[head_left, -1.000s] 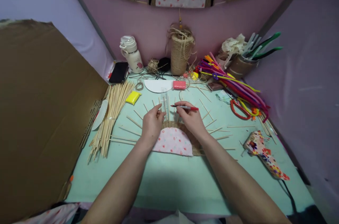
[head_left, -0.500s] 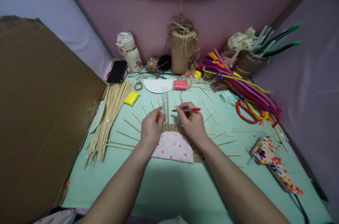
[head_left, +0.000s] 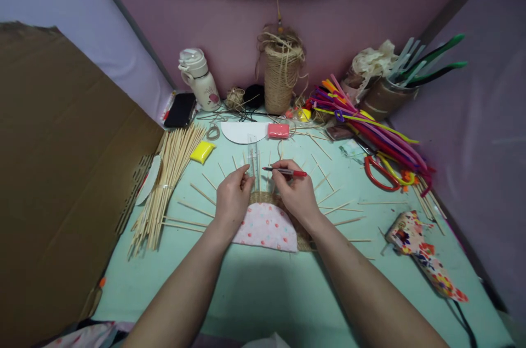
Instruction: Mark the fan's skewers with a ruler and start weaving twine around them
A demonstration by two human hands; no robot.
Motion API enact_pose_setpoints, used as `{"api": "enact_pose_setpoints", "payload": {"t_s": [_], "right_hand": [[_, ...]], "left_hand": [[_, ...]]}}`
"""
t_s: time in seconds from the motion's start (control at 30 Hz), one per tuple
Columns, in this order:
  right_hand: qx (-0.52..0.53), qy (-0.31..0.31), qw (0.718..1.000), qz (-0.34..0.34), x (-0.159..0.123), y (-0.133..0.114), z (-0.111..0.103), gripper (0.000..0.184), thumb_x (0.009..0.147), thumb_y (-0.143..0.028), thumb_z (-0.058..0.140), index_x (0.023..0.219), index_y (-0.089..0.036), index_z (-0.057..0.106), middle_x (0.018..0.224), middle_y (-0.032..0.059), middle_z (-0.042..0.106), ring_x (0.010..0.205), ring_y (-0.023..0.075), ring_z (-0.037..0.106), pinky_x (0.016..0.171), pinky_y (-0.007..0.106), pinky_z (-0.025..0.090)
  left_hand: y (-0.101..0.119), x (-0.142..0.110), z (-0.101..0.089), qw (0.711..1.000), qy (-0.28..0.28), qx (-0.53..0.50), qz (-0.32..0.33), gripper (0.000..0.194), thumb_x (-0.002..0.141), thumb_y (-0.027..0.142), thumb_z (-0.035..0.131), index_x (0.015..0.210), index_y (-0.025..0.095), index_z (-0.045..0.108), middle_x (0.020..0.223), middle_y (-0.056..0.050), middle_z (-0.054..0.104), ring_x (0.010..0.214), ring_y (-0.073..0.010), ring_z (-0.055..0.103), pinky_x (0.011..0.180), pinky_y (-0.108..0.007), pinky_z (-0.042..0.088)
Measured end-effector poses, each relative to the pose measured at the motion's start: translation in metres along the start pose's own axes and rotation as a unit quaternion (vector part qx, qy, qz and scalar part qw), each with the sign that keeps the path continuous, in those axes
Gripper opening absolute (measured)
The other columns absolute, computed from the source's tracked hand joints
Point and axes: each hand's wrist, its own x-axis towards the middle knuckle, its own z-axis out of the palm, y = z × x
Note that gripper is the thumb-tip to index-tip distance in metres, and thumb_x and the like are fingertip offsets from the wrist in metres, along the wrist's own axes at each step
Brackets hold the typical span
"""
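Observation:
My left hand pinches a clear ruler, which lies along the thin wooden sticks just above the half-round piece. In my right hand is a red pen, its tip pointing left toward the sticks by the ruler. Beneath both hands sits a half circle of white fabric with red dots, edged by a band of brown twine. Wooden sticks fan outward from that band. My wrists cover parts of the band on both sides.
To the left lie a bundle of sticks and a yellow packet. At the back stand a white bottle and a twine spool. Rightward are pipe cleaners, red-handled scissors and a patterned glue gun.
The pen has shifted slightly left, its tip closer to the ruler. The whole view has drifted a little; both hands keep their holds.

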Motion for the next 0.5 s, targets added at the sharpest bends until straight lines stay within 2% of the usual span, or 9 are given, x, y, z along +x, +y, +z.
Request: {"api": "enact_pose_setpoints", "payload": {"t_s": [0.5], "right_hand": [[-0.005,0.001,1.000,0.010,0.0017,0.0089,-0.0014,0.019,0.086,-0.034,0.056,0.092,-0.019,0.066,0.081,0.0035,0.070,0.073,0.0172,0.064,0.073,0.030,0.051]], "left_hand": [[0.0000,0.0003,0.0022,1.000,-0.001,0.020,0.003,0.030,0.085,0.022,0.058,0.113,0.014,0.066,0.085,-0.005,0.072,0.076,-0.0166,0.065,0.075,-0.029,0.050]]}}
